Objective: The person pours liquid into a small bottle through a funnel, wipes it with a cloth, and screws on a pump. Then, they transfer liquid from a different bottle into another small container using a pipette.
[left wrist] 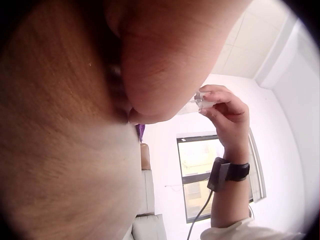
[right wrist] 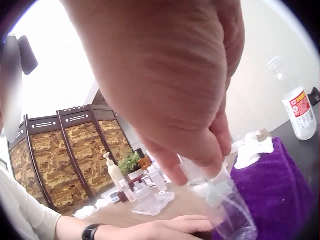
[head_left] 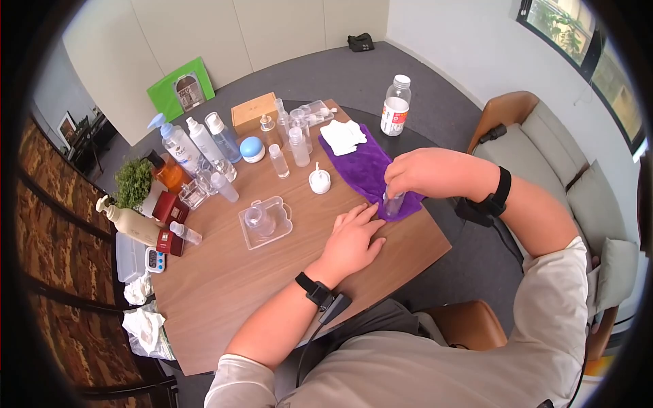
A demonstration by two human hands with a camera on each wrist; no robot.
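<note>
My right hand (head_left: 435, 173) pinches a small clear bottle (right wrist: 232, 215) by its top with thumb and fingertips pointing down. The bottle is upright to slightly tilted over the near end of a purple cloth (head_left: 354, 166). My left hand (head_left: 348, 243) rests palm down on the wooden table, fingers extended and fingertips right at the cloth's edge, beside the bottle. Folded white tissue (head_left: 342, 137) lies on the cloth's far end. To the left of the cloth stands a small round white container (head_left: 320, 181) with a thin stem on top.
A clear tray (head_left: 284, 230) with a clear jar (head_left: 258, 219) sits mid-table. Several small bottles, a blue-lidded jar (head_left: 252, 149), pump bottles (head_left: 180, 146) and a plant (head_left: 133, 179) crowd the left and back. A large labelled bottle (head_left: 395, 109) stands beyond the cloth.
</note>
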